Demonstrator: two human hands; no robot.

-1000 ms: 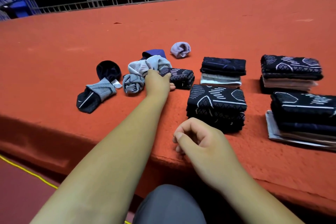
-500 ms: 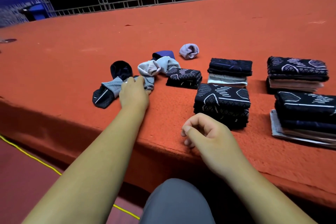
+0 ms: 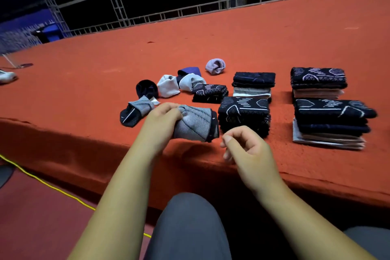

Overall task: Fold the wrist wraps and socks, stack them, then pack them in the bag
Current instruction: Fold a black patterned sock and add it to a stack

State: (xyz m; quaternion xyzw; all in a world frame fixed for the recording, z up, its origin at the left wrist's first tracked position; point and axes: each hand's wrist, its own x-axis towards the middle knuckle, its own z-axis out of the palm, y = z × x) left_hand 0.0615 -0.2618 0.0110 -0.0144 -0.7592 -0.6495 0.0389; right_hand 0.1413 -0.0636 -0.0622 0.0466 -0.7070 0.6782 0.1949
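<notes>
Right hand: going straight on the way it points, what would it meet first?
Probably the grey striped sock that the left hand grips, just ahead of the right hand; depth is unclear.

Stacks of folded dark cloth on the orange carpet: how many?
4: centre front stack, centre rear stack, right front stack, right rear stack. A small folded black patterned piece sits apart, uncounted.
</notes>
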